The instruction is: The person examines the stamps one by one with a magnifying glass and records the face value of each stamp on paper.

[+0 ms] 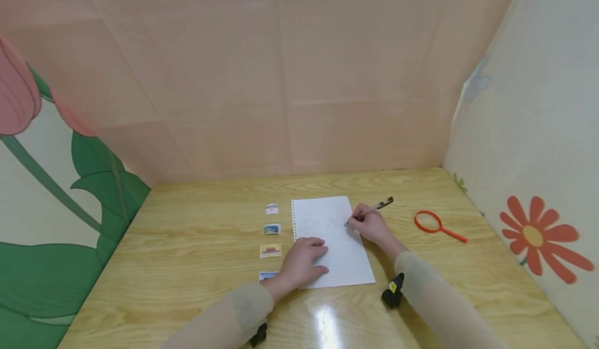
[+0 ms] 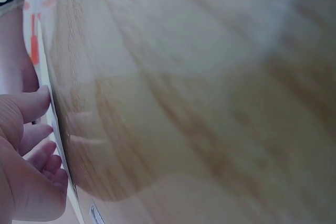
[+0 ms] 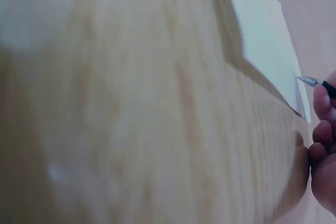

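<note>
A lined sheet of paper [image 1: 343, 260] with punched holes down its left edge lies on the wooden table. Faint handwriting, which looks like "150" twice, runs across its upper part. My right hand [image 1: 371, 225] pinches a pen [image 1: 380, 205], its tip at the end of the second group of writing. In the right wrist view the pen's metal tip [image 3: 307, 81] meets the paper close to its edge. My left hand [image 1: 303, 261] rests on the sheet's lower left, fingers extended; the left wrist view shows its fingertips [image 2: 39, 100] against the paper.
Left of the sheet, several small picture cards [image 1: 272, 229] form a column, the lowest [image 1: 268, 276] partly behind my left wrist. A red magnifying glass [image 1: 440, 227] lies to the right. A pink cloth backdrop [image 1: 299, 78] stands behind the table [image 1: 196, 245], with flower-printed panels at both sides.
</note>
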A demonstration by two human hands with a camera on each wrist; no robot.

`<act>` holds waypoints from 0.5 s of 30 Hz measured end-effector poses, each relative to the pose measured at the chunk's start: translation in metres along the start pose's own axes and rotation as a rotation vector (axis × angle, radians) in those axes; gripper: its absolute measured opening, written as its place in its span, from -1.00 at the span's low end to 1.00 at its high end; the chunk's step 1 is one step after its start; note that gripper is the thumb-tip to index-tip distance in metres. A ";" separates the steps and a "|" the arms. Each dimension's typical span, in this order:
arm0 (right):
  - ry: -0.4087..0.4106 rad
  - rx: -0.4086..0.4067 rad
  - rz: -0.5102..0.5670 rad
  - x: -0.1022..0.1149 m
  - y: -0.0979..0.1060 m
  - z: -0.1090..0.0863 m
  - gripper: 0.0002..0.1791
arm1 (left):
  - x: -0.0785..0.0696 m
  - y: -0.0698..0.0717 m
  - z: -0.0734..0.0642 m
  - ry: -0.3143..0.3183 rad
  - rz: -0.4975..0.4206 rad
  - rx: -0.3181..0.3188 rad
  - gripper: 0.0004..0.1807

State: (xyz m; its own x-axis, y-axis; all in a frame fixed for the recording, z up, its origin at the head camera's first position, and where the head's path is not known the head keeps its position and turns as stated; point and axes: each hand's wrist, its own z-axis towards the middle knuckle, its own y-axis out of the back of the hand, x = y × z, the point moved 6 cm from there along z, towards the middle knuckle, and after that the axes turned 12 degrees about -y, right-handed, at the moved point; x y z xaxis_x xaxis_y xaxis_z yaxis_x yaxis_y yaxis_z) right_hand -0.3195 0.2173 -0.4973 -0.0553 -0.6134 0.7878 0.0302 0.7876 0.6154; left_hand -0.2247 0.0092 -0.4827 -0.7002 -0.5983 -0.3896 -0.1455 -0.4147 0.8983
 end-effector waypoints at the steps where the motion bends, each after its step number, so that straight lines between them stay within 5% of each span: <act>1: -0.002 0.003 0.013 -0.001 0.000 0.000 -0.94 | 0.000 0.000 0.000 0.003 -0.002 0.002 -0.49; 6: -0.026 -0.024 0.073 -0.006 0.004 0.001 -0.94 | 0.001 -0.002 0.000 -0.003 0.008 0.005 -0.49; 15: -0.019 -0.019 -0.005 -0.004 0.003 0.002 -0.95 | 0.001 -0.002 0.000 0.001 0.010 0.004 -0.49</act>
State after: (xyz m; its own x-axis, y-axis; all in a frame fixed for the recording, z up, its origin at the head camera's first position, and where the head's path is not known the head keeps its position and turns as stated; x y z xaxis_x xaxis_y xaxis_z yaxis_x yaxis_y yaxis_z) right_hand -0.3207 0.2219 -0.4986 -0.0749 -0.6159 0.7842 0.0489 0.7832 0.6198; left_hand -0.2254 0.0098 -0.4851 -0.7011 -0.6030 -0.3806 -0.1412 -0.4057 0.9030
